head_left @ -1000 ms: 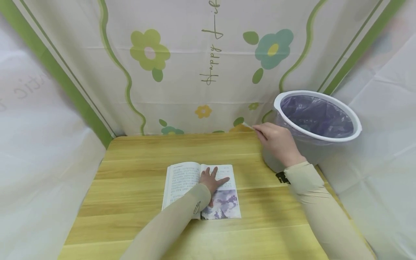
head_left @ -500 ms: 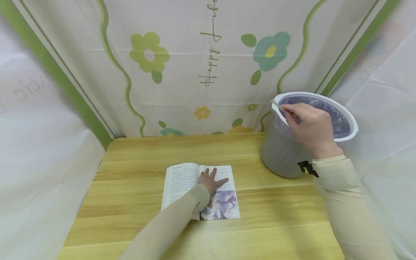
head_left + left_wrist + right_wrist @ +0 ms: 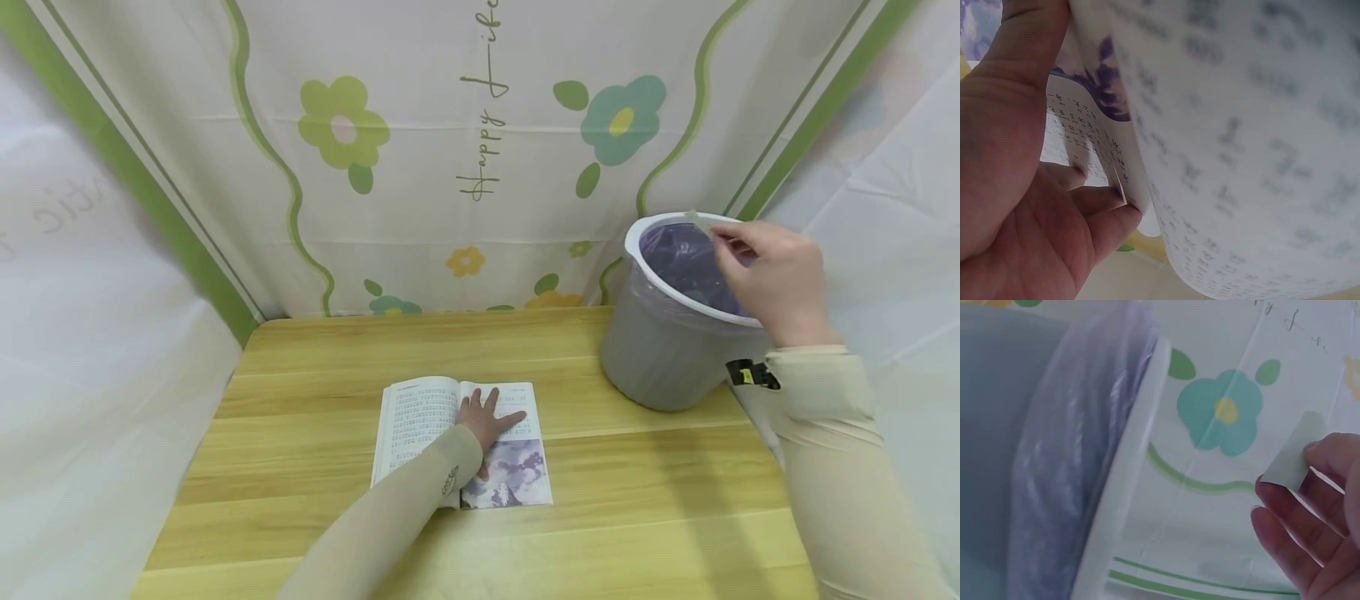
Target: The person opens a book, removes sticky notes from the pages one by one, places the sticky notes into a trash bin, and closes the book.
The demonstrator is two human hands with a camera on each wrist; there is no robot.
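An open book lies on the wooden table. My left hand rests spread on its right-hand page, above a purple cloud picture. In the left wrist view, the fingers touch the page and the other page curves up close to the camera. My right hand is over the trash can, pinching a small pale slip of paper between thumb and fingers. In the head view the slip sticks out to the left above the can's opening.
The grey trash can has a white rim and a purple bag liner. It stands at the table's back right corner. Flower-printed white curtains surround the table at the back and sides.
My right hand has moved right, carrying the slip of paper from left of the trash can to over its opening. My left hand has stayed on the book.
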